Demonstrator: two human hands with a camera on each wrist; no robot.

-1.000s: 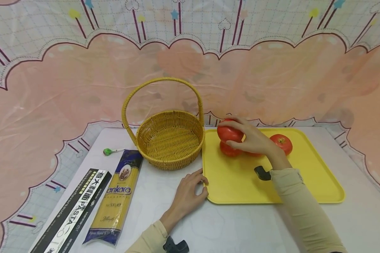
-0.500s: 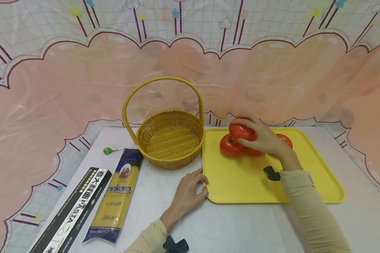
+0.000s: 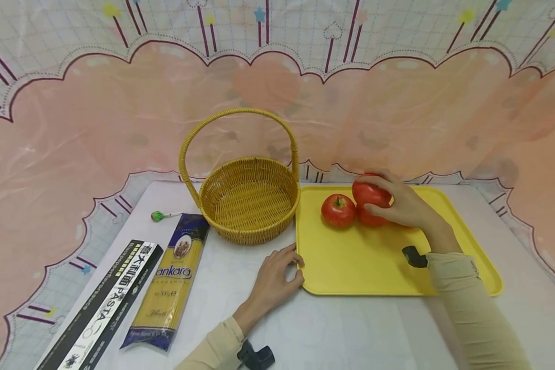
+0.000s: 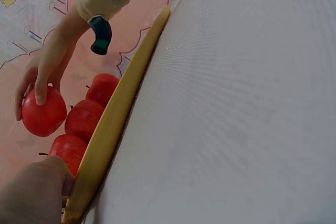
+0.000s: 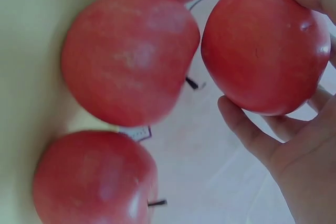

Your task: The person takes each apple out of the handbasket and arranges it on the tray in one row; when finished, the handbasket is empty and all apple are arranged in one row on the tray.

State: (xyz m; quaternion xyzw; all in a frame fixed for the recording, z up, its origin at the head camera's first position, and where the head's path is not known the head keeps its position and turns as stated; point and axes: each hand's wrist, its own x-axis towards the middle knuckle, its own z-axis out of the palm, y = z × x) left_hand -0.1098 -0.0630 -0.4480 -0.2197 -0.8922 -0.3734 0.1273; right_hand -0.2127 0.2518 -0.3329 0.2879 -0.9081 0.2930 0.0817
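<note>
My right hand [image 3: 401, 204] holds a red apple [image 3: 368, 192] above the yellow tray [image 3: 351, 267], with fingers and thumb spread around it. Beneath it, a second apple [image 3: 371, 217] sits on the tray, partly covered. A third apple [image 3: 338, 210], stem up, stands just left of that one. The left wrist view also shows a farther apple [image 4: 102, 88] on the tray, which my right hand hides from the head camera. At the tray's left edge, my left hand [image 3: 275, 280] grips the rim between thumb and fingers; the fingertips are partly hidden.
A yellow wicker basket [image 3: 250, 234] with a tall handle stands left of the tray. Further left lie a bag of spaghetti [image 3: 166, 288], a black-and-white pasta box [image 3: 104, 308] and a green-wrapped lollipop [image 3: 158, 216]. A patterned cloth [image 3: 166, 113] hangs behind the table.
My right hand has carried the apple rightward over the row, from above the leftmost apple to above the middle one. My left hand has stayed at the tray's edge.
</note>
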